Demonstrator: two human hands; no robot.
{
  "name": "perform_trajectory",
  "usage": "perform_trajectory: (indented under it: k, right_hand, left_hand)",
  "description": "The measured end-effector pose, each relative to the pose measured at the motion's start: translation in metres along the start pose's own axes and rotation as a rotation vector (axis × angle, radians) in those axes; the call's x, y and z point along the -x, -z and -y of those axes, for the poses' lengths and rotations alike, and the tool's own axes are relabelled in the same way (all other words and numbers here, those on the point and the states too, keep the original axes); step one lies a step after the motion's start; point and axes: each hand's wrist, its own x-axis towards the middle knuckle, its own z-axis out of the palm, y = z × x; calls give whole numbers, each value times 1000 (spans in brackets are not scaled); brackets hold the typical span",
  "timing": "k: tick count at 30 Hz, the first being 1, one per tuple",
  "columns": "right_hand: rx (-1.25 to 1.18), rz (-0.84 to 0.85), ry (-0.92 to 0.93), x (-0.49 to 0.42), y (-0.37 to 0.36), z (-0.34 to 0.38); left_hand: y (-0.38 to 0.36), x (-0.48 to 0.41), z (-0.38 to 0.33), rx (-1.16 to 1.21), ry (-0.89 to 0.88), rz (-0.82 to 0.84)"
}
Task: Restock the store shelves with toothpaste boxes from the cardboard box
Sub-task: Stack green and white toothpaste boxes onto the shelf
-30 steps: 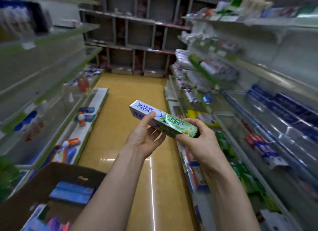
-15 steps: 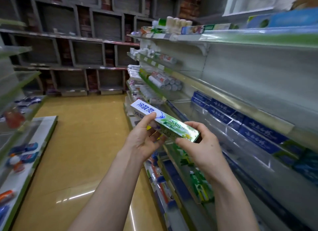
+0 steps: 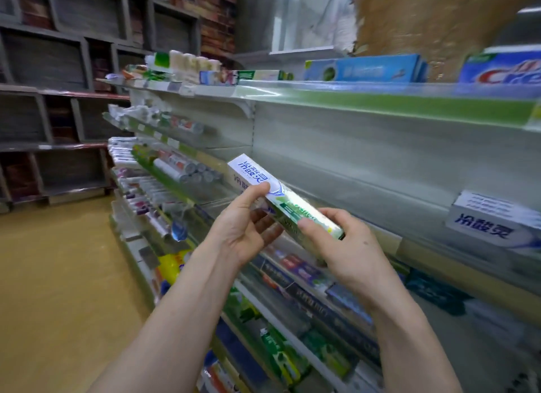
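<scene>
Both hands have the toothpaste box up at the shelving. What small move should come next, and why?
Probably carry the toothpaste box, gripped by the left hand and right hand, rightward onto the middle shelf beside the matching box: it bears the same blue characters, and the shelf next to it looks bare.

Both forearms (image 3: 175,319) are bare, and the right hand (image 3: 348,255) has a small dark mole on its back.
</scene>
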Motion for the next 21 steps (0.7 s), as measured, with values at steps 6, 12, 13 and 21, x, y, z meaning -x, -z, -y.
perform_trajectory:
  k: [6, 12, 13, 21]
  right_hand:
    - [201, -101, 13, -36, 23, 13]
    - [517, -151, 8, -57, 49, 18]
    - [578, -174, 15, -60, 53, 17]
    - [798, -344, -19, -45, 109, 15]
  left_hand:
    - [-20, -56, -35, -145, 63, 130]
    - [-38, -96, -60, -191, 105, 278]
    - [-41, -100, -60, -187, 110, 293]
    - [-93, -115, -32, -258, 255, 503]
